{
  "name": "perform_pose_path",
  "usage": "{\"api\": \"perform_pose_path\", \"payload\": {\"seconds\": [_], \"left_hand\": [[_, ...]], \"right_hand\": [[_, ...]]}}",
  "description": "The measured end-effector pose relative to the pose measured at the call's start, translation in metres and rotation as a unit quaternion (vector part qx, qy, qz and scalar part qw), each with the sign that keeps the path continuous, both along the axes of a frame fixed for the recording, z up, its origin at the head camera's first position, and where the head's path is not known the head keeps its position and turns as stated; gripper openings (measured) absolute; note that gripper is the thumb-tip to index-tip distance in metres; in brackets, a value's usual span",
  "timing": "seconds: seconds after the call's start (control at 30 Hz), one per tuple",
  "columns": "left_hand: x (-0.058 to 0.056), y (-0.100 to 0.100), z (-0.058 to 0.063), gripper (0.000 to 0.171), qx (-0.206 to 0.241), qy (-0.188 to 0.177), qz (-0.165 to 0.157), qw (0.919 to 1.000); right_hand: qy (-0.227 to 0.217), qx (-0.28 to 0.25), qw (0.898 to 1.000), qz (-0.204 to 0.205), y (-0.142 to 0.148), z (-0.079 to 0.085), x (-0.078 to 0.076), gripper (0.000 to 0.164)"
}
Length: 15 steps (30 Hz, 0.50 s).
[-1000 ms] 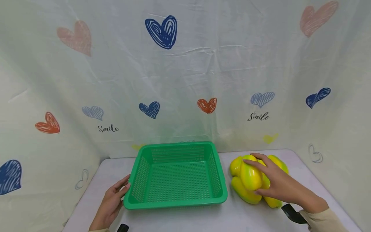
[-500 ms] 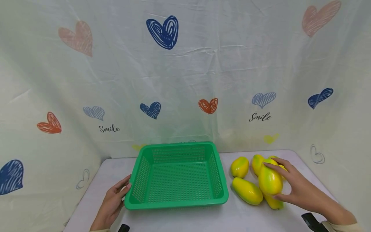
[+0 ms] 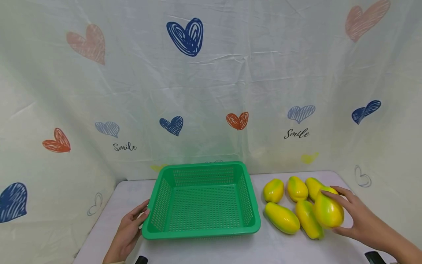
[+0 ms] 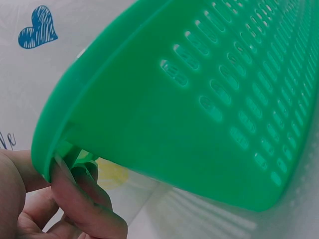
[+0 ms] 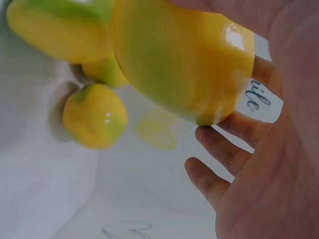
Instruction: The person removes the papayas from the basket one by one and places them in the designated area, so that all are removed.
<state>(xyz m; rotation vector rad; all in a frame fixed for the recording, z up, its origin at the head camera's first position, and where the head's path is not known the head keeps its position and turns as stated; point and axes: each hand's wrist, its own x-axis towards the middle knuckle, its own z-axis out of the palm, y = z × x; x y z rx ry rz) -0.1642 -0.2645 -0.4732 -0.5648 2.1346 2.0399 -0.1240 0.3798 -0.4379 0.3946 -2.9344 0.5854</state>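
Observation:
In the head view my right hand (image 3: pixel 367 214) holds a glossy yellow-green mango (image 3: pixel 328 210) between thumb and fingers, at the right end of a group of mangoes. The right wrist view shows this mango (image 5: pixel 182 59) large, with two lower fingers spread free of it. A green plastic basket (image 3: pixel 201 234) with perforated walls stands mid-table, and nothing lies in it. My left hand (image 3: pixel 126 229) grips its left rim. Seen from the left wrist, the fingers (image 4: pixel 82 199) curl up under the rim of the basket (image 4: pixel 124 109).
Several other mangoes lie right of the basket, among them a long one (image 3: pixel 282 218) at the front and a rounder one (image 3: pixel 273 190) behind it. A white cloth covers the table (image 3: pixel 197 253). Behind it hangs a curtain (image 3: pixel 204 88) printed with hearts.
My right hand has moved right and toward me with the mango, uncovering the mangoes behind it. The left hand and the basket have stayed put.

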Motion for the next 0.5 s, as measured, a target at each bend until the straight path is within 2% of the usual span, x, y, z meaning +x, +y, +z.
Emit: {"api": "perform_pose_path", "payload": {"seconds": [0.2, 0.5], "left_hand": [[-0.001, 0.001, 0.000, 0.058, 0.001, -0.004, 0.002, 1.0000], [0.001, 0.001, -0.001, 0.058, -0.002, 0.005, 0.002, 1.0000]], "right_hand": [[-0.023, 0.012, 0.999, -0.020, 0.013, -0.004, 0.000, 0.096], [-0.054, 0.026, 0.998, -0.035, 0.026, -0.019, -0.003, 0.095]]}}
